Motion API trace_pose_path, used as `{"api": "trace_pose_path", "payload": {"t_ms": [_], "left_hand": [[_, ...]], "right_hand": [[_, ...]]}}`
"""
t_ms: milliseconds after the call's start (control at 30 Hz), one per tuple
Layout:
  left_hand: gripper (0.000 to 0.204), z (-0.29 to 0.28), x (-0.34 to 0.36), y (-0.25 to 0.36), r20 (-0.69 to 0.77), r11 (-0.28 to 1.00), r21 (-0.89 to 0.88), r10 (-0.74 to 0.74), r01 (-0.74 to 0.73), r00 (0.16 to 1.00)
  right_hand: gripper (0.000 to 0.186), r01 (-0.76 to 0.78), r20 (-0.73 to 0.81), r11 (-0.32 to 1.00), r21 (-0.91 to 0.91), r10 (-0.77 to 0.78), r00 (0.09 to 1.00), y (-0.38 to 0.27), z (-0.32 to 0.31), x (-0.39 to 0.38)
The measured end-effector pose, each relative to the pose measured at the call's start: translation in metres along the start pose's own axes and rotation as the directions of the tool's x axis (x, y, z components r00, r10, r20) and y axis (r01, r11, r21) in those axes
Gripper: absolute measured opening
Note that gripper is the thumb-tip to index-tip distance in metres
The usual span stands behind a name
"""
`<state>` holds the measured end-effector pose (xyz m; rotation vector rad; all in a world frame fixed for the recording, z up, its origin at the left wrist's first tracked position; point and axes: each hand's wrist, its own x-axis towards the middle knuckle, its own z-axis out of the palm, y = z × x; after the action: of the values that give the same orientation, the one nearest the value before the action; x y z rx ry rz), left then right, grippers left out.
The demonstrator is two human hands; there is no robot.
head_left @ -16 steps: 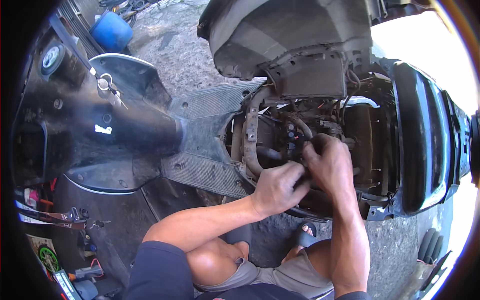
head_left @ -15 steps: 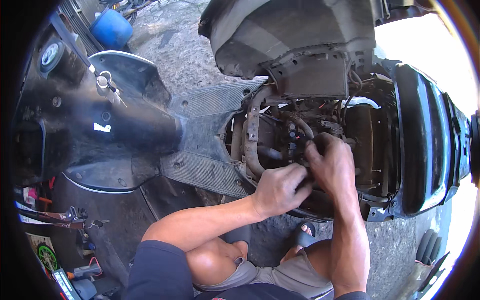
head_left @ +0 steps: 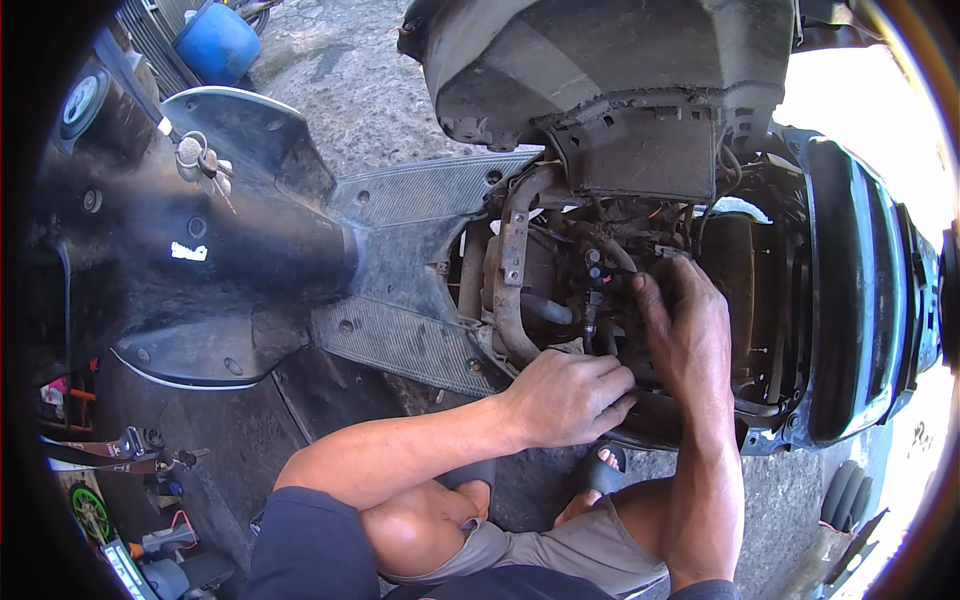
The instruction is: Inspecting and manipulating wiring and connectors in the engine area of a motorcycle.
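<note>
Left fingers (head_left: 612, 384) curl at the edge of the engine bay (head_left: 542, 265), right fingers (head_left: 692, 285) inside; cannot tell either grip

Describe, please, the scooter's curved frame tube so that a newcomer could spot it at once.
Find the scooter across the picture and follow its footboard rightward to the open engine area. The frame tube curves along that area's left side, pictured above the left hand. Unlike the nearby greyish hose, it carries a flat bracket with holes.

A rough grey floor (head_left: 360, 105) carries the scooter (head_left: 395, 262). On it also rest a blue drum (head_left: 217, 45) and a sandalled foot (head_left: 603, 468).
</note>
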<state>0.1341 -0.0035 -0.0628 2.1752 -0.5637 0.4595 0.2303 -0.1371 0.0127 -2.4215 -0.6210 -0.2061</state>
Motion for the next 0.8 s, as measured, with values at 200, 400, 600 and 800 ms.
{"api": "trace_pose_path", "payload": {"t_ms": [200,400,600,800], "left_hand": [[0.014,-0.017,0.004,0.002,0.023,1.000,0.026,-0.014,0.014,1.000],[0.011,-0.044,0.009,0.002,-0.107,0.986,0.083,-0.133,0.142,0.985],[0.012,-0.060,0.016,-0.003,-0.294,0.951,0.098,-0.255,0.294,0.921],[0.017,-0.061,0.019,-0.004,-0.271,0.933,0.154,-0.275,0.324,0.922]], "right_hand": [[0.016,-0.061,0.129,0.996,0.063,0.052,0.990,0.005,0.000,-0.004],[0.015,0.028,0.013,0.998,0.060,-0.029,1.000,0.007,0.007,-0.002],[0.016,-0.045,0.018,0.998,0.049,0.044,0.999,0.008,0.004,-0.001],[0.014,-0.046,0.009,0.995,0.085,0.045,0.999,0.009,0.005,-0.002]]}}
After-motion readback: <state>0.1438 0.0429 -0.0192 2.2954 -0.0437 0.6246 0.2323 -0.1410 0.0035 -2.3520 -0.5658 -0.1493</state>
